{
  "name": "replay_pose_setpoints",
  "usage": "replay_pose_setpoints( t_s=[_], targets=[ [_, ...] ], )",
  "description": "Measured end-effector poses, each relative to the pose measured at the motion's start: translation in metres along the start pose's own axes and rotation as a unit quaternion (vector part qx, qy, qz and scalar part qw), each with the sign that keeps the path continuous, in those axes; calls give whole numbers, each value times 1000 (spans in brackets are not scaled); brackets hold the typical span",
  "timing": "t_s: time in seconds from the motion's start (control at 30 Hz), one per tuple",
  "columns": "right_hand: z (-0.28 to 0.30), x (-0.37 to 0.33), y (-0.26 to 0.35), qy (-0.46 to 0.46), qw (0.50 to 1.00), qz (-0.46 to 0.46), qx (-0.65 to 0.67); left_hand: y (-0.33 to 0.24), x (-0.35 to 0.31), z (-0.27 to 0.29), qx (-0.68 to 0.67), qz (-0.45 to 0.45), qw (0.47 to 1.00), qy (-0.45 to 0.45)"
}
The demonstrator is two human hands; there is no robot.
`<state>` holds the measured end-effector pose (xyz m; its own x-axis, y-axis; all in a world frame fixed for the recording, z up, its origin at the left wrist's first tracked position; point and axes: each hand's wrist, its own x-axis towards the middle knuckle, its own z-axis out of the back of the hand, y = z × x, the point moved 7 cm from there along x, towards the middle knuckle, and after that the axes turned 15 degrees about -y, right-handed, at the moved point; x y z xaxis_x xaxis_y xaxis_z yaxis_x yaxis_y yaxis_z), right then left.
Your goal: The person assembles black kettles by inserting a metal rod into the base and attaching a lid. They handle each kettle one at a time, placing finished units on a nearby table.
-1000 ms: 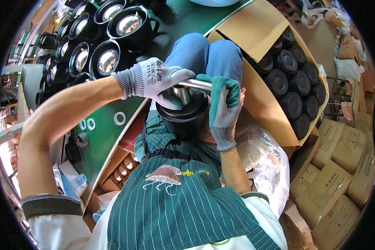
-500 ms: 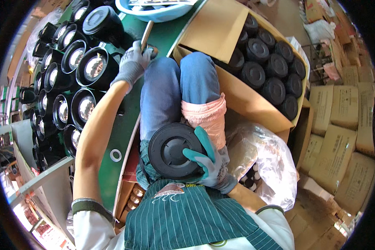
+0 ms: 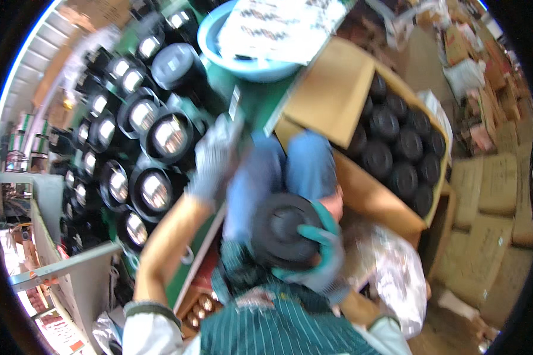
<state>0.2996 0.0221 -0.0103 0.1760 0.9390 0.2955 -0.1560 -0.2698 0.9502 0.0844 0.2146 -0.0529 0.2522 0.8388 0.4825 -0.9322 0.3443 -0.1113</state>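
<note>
My right hand (image 3: 326, 251), in a grey and teal glove, grips a round black cup-shaped part (image 3: 278, 228) above my lap. Its thumb lies across the part's flat face, and the fingers go round the rim. My left hand (image 3: 215, 154), in a grey glove and smeared by motion, is closed round a thin pale stick (image 3: 236, 100) beside my knee. The stick's far end points at the blue basin; its lower end is hidden. Just left of that hand are several black round housings (image 3: 169, 136) with shiny domed insides.
A light blue basin (image 3: 254, 72) with a printed sheet (image 3: 278, 29) over it stands at the far edge of the green table. To the right, an open carton (image 3: 320, 94) holds several black round parts. A clear plastic bag (image 3: 391, 278) and stacked cartons (image 3: 485, 195) lie farther right.
The view has shifted, so the scene sits lower and more to the right, with blur. More of the basin and sheet shows. Both hands keep their holds.
</note>
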Motion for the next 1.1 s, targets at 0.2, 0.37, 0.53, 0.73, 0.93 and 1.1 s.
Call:
replay_pose_setpoints(
  t_s=[0.2, 0.37, 0.53, 0.73, 0.93, 1.1],
  targets=[
    [30, 70, -68, -185, 840, -326, 392, -24, -44, 168, -364, -62, 925, -95],
    [-75, 132, -67, -19, 734, -421, 533, 8, -21, 124, -538, 343, 761, -117],
    [-122, 189, -98, 46, 711, -373, 595, 53, 102, 165, -157, -48, 959, -229],
    [-147, 180, -162, 119, 742, -470, 463, 229, 332, 115, 1, 37, 943, -332],
    [-152, 192, -161, 75, 739, -455, 491, 355, 457, -4, 156, 72, 961, -218],
    [-156, 196, -167, 52, 703, -466, 535, 454, 472, -91, 171, 65, 975, -125]
  ],
)
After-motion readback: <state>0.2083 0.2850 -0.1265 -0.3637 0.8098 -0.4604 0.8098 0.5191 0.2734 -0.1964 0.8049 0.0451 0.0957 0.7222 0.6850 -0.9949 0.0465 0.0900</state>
